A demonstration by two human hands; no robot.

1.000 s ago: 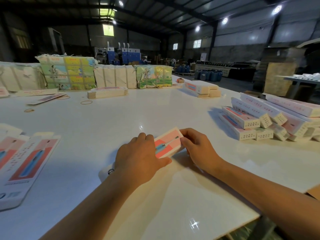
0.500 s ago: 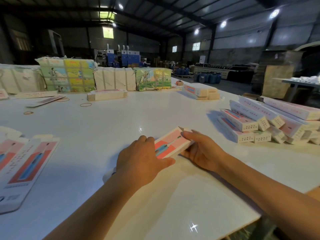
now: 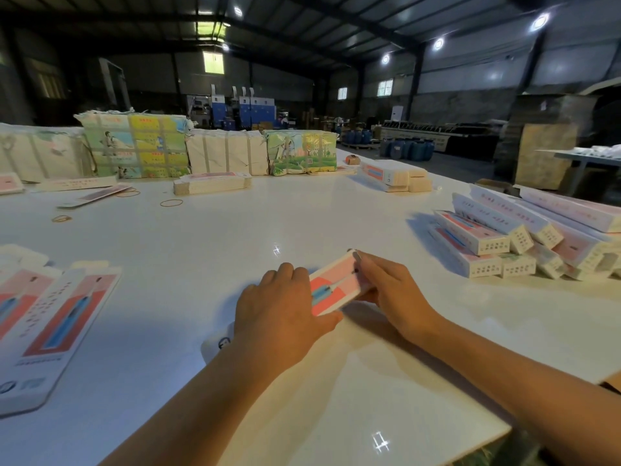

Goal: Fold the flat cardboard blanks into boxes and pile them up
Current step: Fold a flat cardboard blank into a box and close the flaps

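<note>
A long pink-and-white carton (image 3: 336, 285) printed with a blue toothbrush lies slanted on the white table (image 3: 235, 237) in front of me. My left hand (image 3: 279, 317) covers its near half, fingers wrapped over the top, and its near end pokes out below the wrist. My right hand (image 3: 389, 290) grips its far right edge, fingers pressed along the side. Flat printed blanks (image 3: 57, 317) lie at the left edge. A pile of folded boxes (image 3: 510, 240) sits at the right.
Bundled stacks of blanks (image 3: 134, 146) line the table's far side, with a loose stack (image 3: 211, 185) and another small stack (image 3: 393, 176) nearby. Rubber bands (image 3: 171, 203) lie scattered at the far left. The table's near edge runs below my right forearm.
The carton's far end has risen and its side now shows, so it looks fuller. My right hand has slid up along its right edge. My left hand has stayed put.
</note>
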